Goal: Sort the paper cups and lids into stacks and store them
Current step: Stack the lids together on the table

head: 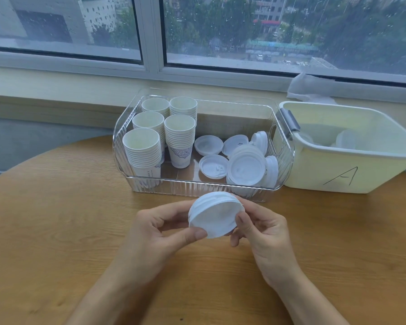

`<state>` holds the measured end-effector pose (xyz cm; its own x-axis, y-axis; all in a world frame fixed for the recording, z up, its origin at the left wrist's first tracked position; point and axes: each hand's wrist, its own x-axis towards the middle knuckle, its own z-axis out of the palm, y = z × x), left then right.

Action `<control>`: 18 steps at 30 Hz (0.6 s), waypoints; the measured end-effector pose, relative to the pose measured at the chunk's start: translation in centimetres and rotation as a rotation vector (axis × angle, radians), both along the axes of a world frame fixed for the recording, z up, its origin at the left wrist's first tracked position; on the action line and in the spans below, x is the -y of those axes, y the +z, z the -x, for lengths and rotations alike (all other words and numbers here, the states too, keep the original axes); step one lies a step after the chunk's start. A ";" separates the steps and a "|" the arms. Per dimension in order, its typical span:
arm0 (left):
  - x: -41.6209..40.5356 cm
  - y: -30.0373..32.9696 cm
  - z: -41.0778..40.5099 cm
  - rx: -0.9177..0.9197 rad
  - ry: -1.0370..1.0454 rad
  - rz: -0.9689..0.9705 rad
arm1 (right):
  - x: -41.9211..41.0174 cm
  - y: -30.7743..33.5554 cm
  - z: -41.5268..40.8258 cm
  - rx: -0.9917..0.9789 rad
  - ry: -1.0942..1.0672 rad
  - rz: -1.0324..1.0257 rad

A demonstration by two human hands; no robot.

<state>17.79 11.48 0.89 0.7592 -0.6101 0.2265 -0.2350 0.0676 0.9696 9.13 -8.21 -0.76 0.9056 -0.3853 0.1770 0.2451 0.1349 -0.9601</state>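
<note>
Table (56,207) of light wood carries everything, and its round far edge runs below a window (267,31) wet with rain; at the far right edge of the table stands a pale yellow bin (338,174), with a letter A drawn on its near wall and some pale lids lying inside, too blurred to count; just beside it, to the left, stands a clear box (197,186), and the two seem to touch at the handle, though I cannot tell for sure; in the left half of the box five cup stacks (143,151) stand upright in two rows; in the right half loose lids (246,167) lie flat or lean on each other against the right wall. Near the front edge of the table, in front of the box, both hands hold a small lid stack (215,213) above the wood, tilted toward the camera; the left hand (155,233) pinches its left rim between thumb and curled fingers; the right hand (263,231) grips the right rim in the same way.
</note>
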 end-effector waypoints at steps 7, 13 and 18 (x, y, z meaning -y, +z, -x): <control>0.2 -0.1 0.0 -0.077 0.001 0.041 | 0.0 0.2 0.1 -0.056 -0.006 -0.011; 1.1 -0.9 0.4 -0.103 -0.075 0.036 | -0.7 0.4 0.3 -0.229 -0.017 0.023; 1.6 -0.9 1.0 -0.159 -0.174 0.048 | -1.2 0.6 0.6 -0.245 -0.105 0.101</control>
